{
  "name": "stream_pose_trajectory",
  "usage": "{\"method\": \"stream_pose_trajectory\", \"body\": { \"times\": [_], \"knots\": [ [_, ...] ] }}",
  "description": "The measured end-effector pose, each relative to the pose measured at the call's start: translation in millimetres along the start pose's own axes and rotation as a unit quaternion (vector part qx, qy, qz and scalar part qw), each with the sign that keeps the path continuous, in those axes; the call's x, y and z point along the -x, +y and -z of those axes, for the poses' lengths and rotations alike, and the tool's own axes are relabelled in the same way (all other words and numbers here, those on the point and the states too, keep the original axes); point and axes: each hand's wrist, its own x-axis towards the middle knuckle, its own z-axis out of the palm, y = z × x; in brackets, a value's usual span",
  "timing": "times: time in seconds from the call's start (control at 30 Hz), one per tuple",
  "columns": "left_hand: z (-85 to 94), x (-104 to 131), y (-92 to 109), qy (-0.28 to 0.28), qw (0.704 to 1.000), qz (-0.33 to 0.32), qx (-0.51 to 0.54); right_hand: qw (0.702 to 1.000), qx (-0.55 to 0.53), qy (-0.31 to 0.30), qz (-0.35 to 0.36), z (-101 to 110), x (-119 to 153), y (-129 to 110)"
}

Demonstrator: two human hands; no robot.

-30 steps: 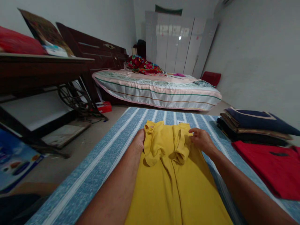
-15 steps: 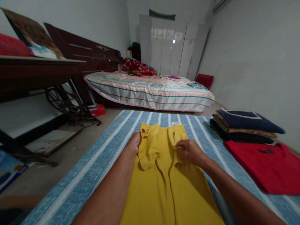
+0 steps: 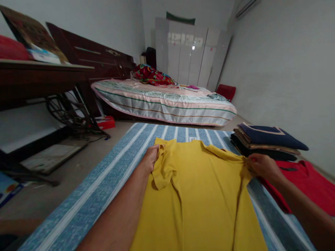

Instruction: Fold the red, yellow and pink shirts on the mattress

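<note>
A yellow shirt point(image 3: 204, 188) lies on a blue-and-white striped cloth point(image 3: 104, 181), its lower end running out of view toward me. My left hand point(image 3: 151, 157) is closed on the bunched left sleeve and shoulder of the shirt. On the other side, my right hand point(image 3: 263, 165) pinches the shirt's right edge and pulls it outward, so the right half is stretched wide. Folds run down the fabric from both grips. Part of a folded red shirt point(image 3: 309, 181) sits behind my right hand and wrist.
A stack of folded clothes with a navy garment point(image 3: 272, 136) on top stands at the right. Beyond the striped cloth is a bed point(image 3: 167, 104) with a patterned sheet. A dark table with an iron treadle base point(image 3: 68, 111) stands at the left.
My right hand has moved right, drawing the folded-in right side of the yellow shirt outward and opening it. My left hand keeps its hold in nearly the same place.
</note>
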Motion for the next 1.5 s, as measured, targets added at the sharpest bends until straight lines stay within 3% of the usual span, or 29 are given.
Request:
{"method": "stream_pose_trajectory", "body": {
  "times": [0.1,0.17,0.27,0.37,0.47,0.57,0.63,0.73,0.8,0.87,0.93,1.0,1.07,1.1,1.2,1.3,1.4,1.5],
  "knots": [
    [-1.6,3.0,-1.5,0.014,0.999,-0.028,-0.027,0.984,0.17,0.005,0.055,-10.7,16.1,-9.5],
    [-2.2,3.4,-1.4,0.025,0.999,-0.026,-0.035,0.966,0.204,-0.022,0.156,-23.3,35.4,-34.3],
    [-6.0,3.0,3.2,0.033,0.999,0.018,-0.035,0.94,0.111,-0.118,0.299,-45.1,69.4,-83.8],
    [-17.0,1.0,11.8,0.046,0.995,0.054,-0.063,0.909,0.007,-0.216,0.355,-64.0,96.6,-125.8],
    [-34.3,-4.4,16.9,0.062,0.993,0.044,-0.094,0.916,-0.131,-0.249,0.286,-79.7,106.3,-146.7],
    [-54.7,-10.7,13.4,0.077,0.99,0.039,-0.115,0.916,-0.266,-0.253,0.165,-92.7,99.4,-148.6],
    [-68.8,-12.3,7.0,0.079,0.988,0.042,-0.128,0.894,-0.357,-0.261,0.077,-97.6,90.7,-145.0],
    [-88.2,-8.9,-4.9,0.067,0.985,0.054,-0.151,0.828,-0.482,-0.284,-0.048,-99.0,78.4,-140.5],
    [-98.1,-4.5,-12.6,0.069,0.981,0.046,-0.177,0.774,-0.555,-0.289,-0.097,-99.1,71.5,-139.9],
    [-103.9,-0.3,-18.9,0.077,0.975,0.021,-0.205,0.739,-0.604,-0.27,-0.126,-101.1,64.6,-140.3],
    [-104.4,2.4,-22.8,0.084,0.97,-0.008,-0.227,0.734,-0.623,-0.228,-0.141,-104.6,56.8,-139.9],
    [-98.9,3.3,-24.3,0.088,0.965,-0.038,-0.245,0.749,-0.626,-0.18,-0.124,-107.6,48.0,-137.0],
    [-87.8,3.0,-24.7,0.088,0.932,-0.11,-0.334,0.776,-0.611,-0.136,-0.081,-108.7,39.1,-131.0],
    [-80.7,2.7,-25.3,0.085,0.896,-0.161,-0.406,0.795,-0.593,-0.113,-0.057,-108.7,34.8,-127.2],
    [-56.9,2.5,-30.9,0.045,0.727,-0.279,-0.626,0.843,-0.532,-0.076,-0.009,-109.6,24.7,-115.2],
    [-39.0,4.5,-41.2,-0.015,0.606,-0.29,-0.741,0.858,-0.504,-0.095,-0.021,-114.9,19.5,-107.1],
    [-34.9,7.4,-48.0,-0.044,0.548,-0.256,-0.795,0.865,-0.491,-0.096,-0.038,-119.3,18.3,-104.1],
    [-41.8,9.2,-47.7,-0.054,0.54,-0.199,-0.816,0.866,-0.489,-0.09,-0.047,-117.1,18.9,-103.8]
  ]
}}
